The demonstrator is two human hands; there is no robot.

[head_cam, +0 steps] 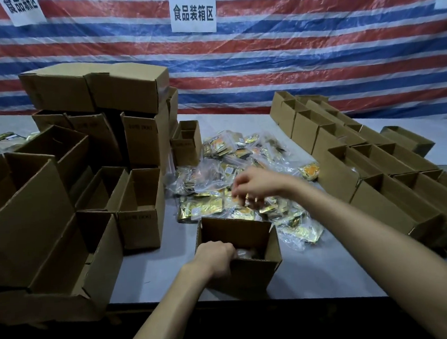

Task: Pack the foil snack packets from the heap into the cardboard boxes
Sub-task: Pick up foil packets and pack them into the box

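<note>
A heap of gold foil snack packets [232,166], many in clear bags, lies mid-table. An open cardboard box [249,272] stands at the table's near edge, just in front of the heap. My left hand [217,256] grips the box's near left rim, fingers curled over the edge into the box. My right hand [254,185] hovers over the heap's near side, fingers curled down onto the packets; whether it holds one is hard to tell. Something pale lies inside the box, mostly hidden.
Stacks of open and closed cardboard boxes [94,90] crowd the left. Rows of open boxes [347,161] line the right. A striped tarp [289,60] with paper signs hangs behind. The grey table [150,273] shows between the boxes.
</note>
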